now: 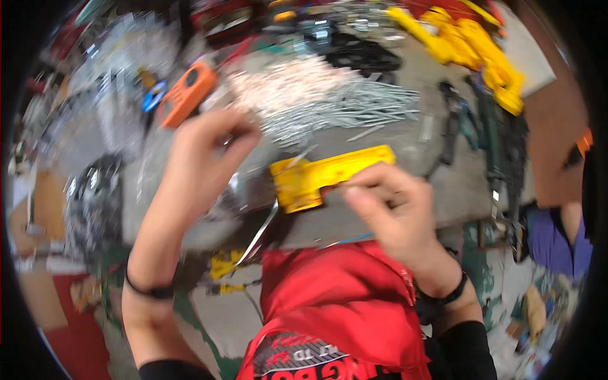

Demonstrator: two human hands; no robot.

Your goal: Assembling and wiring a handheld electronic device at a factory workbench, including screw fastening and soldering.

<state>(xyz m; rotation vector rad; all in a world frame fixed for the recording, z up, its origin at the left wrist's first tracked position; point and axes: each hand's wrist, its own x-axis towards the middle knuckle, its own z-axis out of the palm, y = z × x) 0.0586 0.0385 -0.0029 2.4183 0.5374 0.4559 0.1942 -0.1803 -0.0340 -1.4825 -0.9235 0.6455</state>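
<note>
A pistol-shaped yellow plastic shell (342, 166) lies on the grey worktable (443, 196) in front of me. My right hand (399, 206) is at its lower right edge, thumb and forefinger pinched together. Something small and dark red shows beside those fingertips, too blurred to name. My left hand (212, 142) is raised to the left of the shell, its fingers curled together. They are close to a heap of small pale pieces (288, 82); whatever they hold is hidden. Long thin metal rods (354, 104) lie in a pile beyond the shell.
An orange device (188, 95) stands at the far left, beside clear plastic bags (95, 120). More yellow plastic parts (478, 47) are heaped at the far right. Dark hand tools (491, 133) lie along the right side. A red cloth (342, 285) covers my lap.
</note>
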